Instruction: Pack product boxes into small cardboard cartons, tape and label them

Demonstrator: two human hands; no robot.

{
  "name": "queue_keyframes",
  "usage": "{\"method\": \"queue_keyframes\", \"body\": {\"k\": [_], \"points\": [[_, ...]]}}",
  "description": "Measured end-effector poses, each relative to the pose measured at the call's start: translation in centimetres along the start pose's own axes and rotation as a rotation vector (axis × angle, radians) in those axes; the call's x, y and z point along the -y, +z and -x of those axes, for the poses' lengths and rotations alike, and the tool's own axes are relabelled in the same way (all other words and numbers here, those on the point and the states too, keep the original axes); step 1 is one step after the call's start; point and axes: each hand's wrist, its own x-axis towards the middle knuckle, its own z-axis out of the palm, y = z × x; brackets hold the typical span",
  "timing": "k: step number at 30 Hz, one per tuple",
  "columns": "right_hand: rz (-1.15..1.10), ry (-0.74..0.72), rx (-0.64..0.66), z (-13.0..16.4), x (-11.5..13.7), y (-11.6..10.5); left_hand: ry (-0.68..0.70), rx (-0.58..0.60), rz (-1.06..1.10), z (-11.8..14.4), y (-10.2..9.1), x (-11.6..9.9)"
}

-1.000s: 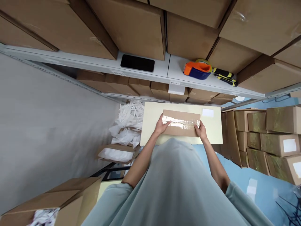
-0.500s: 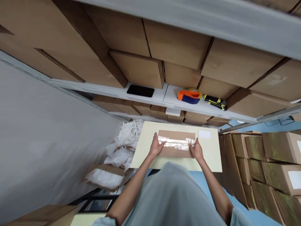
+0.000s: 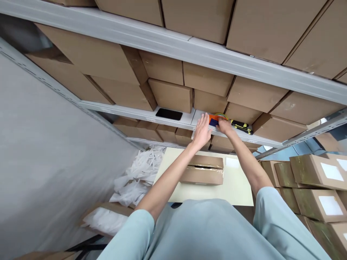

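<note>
I see my right hand (image 3: 224,126) gripping the orange and blue plastic tape dispenser (image 3: 214,119) on the grey metal shelf (image 3: 173,121), just above frame centre. My left hand (image 3: 202,131) lies open, fingers flat against the shelf edge beside it. A glossy black phone (image 3: 169,114) sits left; yellow-black tools (image 3: 241,126) right. Below, a rectangular cardboard box (image 3: 203,169) with shiny tape rests on the cream worktop (image 3: 235,187).

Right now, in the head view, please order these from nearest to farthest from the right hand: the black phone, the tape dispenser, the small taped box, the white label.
1. Tape dispenser: under the right hand, on the shelf.
2. Black phone: on the shelf, to the left.
3. White label: below, on the table.
4. Small taped box: on the table, beside the label.
</note>
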Motion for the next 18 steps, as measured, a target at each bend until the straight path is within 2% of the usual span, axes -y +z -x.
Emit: {"method": "queue_keyframes", "body": {"k": [4,8,10,13,15,18], "points": [[0.015,-0.011,0.019,0.3,-0.1,0.1,-0.079,0.027,0.028,2.3,-0.3,0.8],[-0.064,-0.012,-0.003,2.1,0.0,0.9,-0.201,0.03,0.132,6.3,-0.7,0.8],[-0.282,-0.04,-0.076,4.4,0.6,2.4,-0.269,-0.016,0.247,9.2,-0.9,0.3],[-0.823,-0.103,-0.178,9.5,2.5,5.5,-0.367,-0.14,0.458,14.0,-1.2,-0.8],[-1.165,-0.121,-0.171,13.3,4.6,7.2,-0.422,-0.232,0.558,16.7,-1.6,-1.7],[-1.411,-0.061,-0.108,17.7,8.0,8.9,-0.475,-0.308,0.614,19.3,-2.6,-3.0]]}}
